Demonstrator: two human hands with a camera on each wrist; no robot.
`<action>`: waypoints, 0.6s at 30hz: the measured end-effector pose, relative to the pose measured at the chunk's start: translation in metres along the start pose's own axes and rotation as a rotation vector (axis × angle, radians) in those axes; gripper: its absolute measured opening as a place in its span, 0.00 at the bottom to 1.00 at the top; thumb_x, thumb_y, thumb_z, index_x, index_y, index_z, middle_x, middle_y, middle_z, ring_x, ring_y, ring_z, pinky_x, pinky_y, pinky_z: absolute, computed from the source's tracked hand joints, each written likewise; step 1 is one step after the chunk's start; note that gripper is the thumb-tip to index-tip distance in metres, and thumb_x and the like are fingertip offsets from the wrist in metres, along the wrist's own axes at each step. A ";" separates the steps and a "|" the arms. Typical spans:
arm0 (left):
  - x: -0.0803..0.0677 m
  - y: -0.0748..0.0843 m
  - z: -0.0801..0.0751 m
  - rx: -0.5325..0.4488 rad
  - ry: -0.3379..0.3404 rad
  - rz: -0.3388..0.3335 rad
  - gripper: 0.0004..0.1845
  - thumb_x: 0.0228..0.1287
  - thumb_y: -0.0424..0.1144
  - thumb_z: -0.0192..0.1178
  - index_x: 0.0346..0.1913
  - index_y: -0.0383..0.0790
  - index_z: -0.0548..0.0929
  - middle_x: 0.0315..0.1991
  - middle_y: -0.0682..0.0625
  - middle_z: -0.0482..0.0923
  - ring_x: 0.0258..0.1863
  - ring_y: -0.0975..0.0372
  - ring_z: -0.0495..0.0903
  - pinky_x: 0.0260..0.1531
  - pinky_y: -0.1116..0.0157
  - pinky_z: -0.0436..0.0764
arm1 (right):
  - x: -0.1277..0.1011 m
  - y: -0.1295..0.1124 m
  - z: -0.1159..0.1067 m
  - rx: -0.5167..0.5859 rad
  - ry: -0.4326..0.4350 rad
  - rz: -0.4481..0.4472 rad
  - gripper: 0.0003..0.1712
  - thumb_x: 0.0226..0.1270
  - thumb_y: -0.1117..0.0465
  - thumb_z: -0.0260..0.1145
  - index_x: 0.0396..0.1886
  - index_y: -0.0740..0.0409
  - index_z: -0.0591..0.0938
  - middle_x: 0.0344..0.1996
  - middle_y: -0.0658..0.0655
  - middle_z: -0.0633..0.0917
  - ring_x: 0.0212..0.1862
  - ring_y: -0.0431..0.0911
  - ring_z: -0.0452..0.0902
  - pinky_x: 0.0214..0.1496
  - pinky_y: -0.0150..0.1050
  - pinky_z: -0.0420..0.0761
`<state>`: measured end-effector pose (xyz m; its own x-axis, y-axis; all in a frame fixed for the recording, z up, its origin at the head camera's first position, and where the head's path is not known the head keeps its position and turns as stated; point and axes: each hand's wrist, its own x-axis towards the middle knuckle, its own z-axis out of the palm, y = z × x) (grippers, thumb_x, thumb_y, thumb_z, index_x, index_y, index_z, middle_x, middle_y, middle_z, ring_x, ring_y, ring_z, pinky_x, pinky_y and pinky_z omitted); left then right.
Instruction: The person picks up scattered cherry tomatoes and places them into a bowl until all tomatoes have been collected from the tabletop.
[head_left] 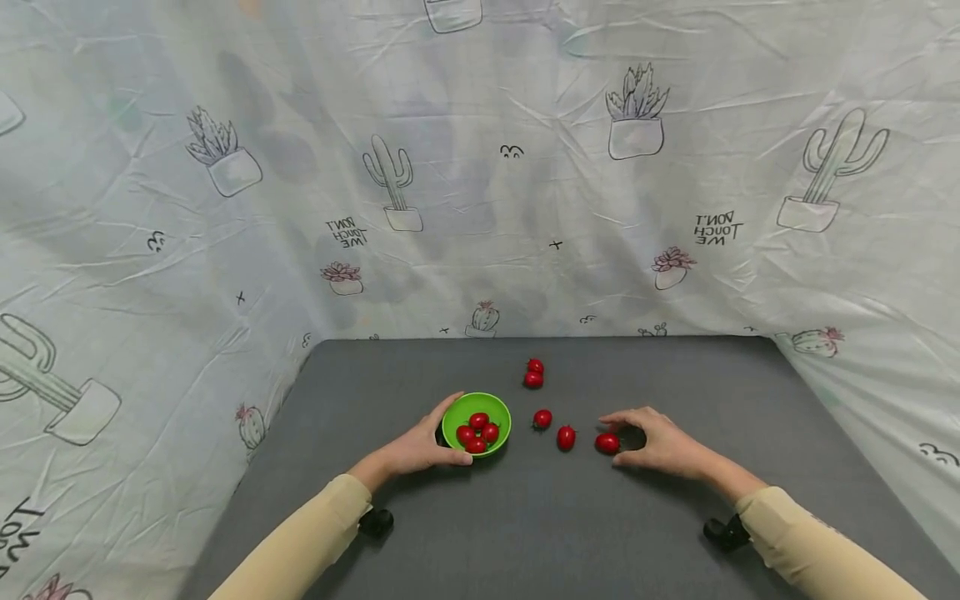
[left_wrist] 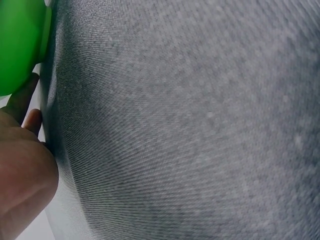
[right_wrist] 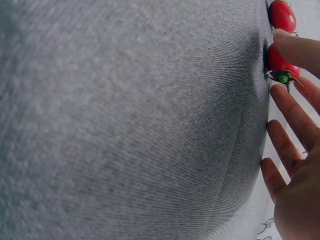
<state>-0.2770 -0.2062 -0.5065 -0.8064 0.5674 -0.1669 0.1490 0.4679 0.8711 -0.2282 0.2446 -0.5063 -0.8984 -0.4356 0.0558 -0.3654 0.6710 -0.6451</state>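
Bowl (head_left: pixel 452 414) bright green; tomatoes (head_left: pixel 477 432) inside glossy red; loose tomato (head_left: pixel 607 442) red, green stalk in right wrist view; tabletop (head_left: pixel 525 517) dark grey, fine woven texture; sleeves (head_left: pixel 315 542) pale beige; backdrop cloth (head_left: pixel 480 167) whitish, outlined cacti, potted succulents, pink flowers, black lettering.

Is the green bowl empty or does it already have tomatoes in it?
Not empty: the green bowl holds four red tomatoes, seen in the head view. The left hand grips its rim.
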 end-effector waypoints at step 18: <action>0.003 -0.003 -0.001 -0.006 0.000 -0.011 0.60 0.58 0.55 0.76 0.84 0.56 0.46 0.80 0.48 0.49 0.78 0.51 0.50 0.71 0.40 0.55 | 0.002 0.000 0.002 -0.047 0.021 -0.009 0.28 0.61 0.50 0.79 0.61 0.47 0.84 0.53 0.45 0.84 0.58 0.51 0.72 0.59 0.60 0.68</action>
<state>-0.2801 -0.2065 -0.5089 -0.8078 0.5626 -0.1763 0.1371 0.4701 0.8719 -0.2295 0.2426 -0.5074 -0.8999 -0.4291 0.0780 -0.3841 0.6951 -0.6077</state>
